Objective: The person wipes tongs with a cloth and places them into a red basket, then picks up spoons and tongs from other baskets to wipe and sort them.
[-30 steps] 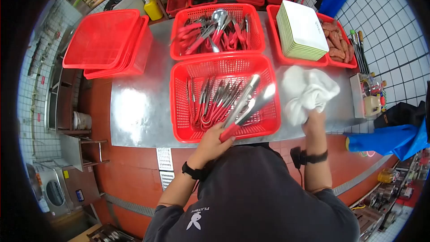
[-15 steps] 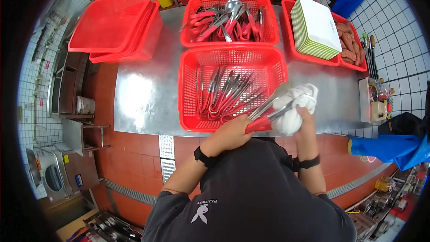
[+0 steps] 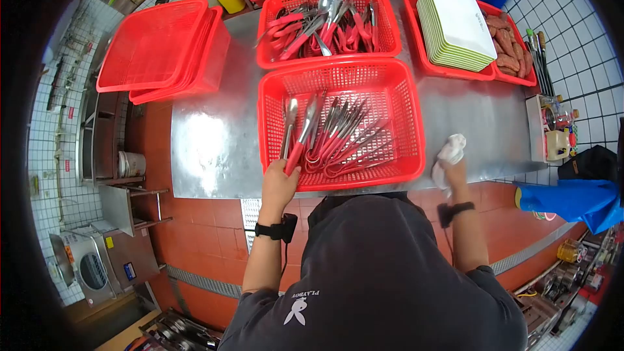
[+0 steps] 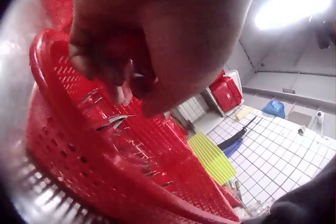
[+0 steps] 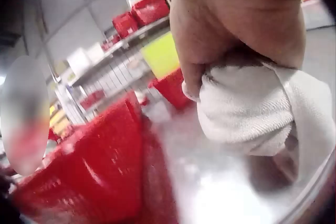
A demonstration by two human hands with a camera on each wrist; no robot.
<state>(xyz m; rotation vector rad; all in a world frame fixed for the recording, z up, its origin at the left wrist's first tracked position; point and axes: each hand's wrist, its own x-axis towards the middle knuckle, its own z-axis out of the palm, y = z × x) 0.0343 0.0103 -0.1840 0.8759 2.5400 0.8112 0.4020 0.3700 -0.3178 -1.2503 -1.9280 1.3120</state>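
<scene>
My left hand point(image 3: 279, 185) grips a pair of red-handled metal tongs point(image 3: 296, 153) over the left front of the near red basket point(image 3: 409, 179). The tongs' metal ends point away from me, into that basket. Several more red-handled tongs point(image 3: 338, 133) lie side by side inside it, to the right of the held pair. From close up, the left hand point(image 4: 168, 35) hangs above the basket rim, its own fingers shading what it grips. A bunched white cloth point(image 3: 451, 149) is in my right hand point(image 3: 457, 174), by the table's front edge. In the right wrist view the cloth point(image 5: 247, 106) bulges below the palm.
Behind stands another red basket point(image 3: 394, 45) full of red-handled utensils and a ladle point(image 3: 330, 4). Stacked red baskets point(image 3: 153, 45) occupy the back left of the steel table point(image 3: 481, 107). White-and-green trays point(image 3: 458, 23) and a basket of brown, lumpy food point(image 3: 510, 45) are at back right.
The tongs, earlier touching the white cloth at the right, have moved left with my left hand into the near basket's left side. My right hand and the cloth have drawn away to the right.
</scene>
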